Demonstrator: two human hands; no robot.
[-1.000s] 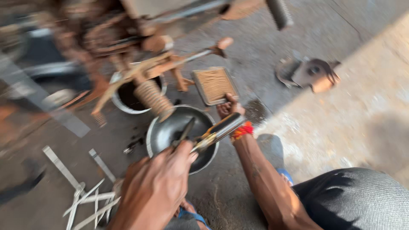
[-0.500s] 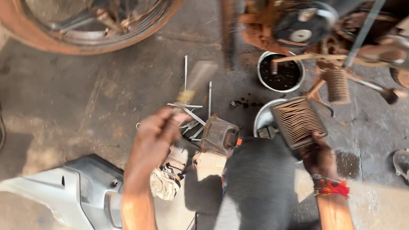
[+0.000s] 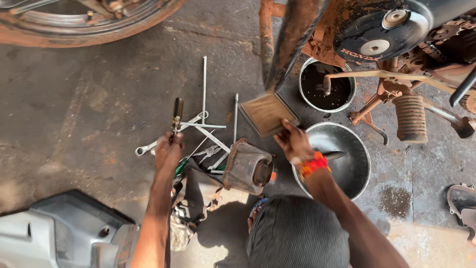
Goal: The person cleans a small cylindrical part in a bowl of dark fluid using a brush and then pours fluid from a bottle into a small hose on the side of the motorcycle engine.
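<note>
My left hand [image 3: 168, 150] reaches down among loose tools on the concrete floor, its fingers closed around a screwdriver [image 3: 176, 113] with a dark amber handle. My right hand [image 3: 293, 143], with a red thread band at the wrist, holds up a flat rectangular pleated air filter [image 3: 268, 114], blurred with motion. A dirty grey filter housing [image 3: 248, 168] rests on the floor between my hands. Below my right hand stands a shiny steel bowl [image 3: 358, 149].
Spanners and long rods [image 3: 204, 89] lie scattered on the floor. A pot of black oil [image 3: 322, 85] stands under a rusty motorcycle frame [image 3: 292, 34] with its footpeg [image 3: 410, 118]. A wheel [image 3: 84, 20] is top left, a grey body panel [image 3: 64, 233] bottom left.
The view has steadied over the floor. My left hand has dropped to the tools and closed on the screwdriver. My right hand has moved the filter left, away from the bowl.
</note>
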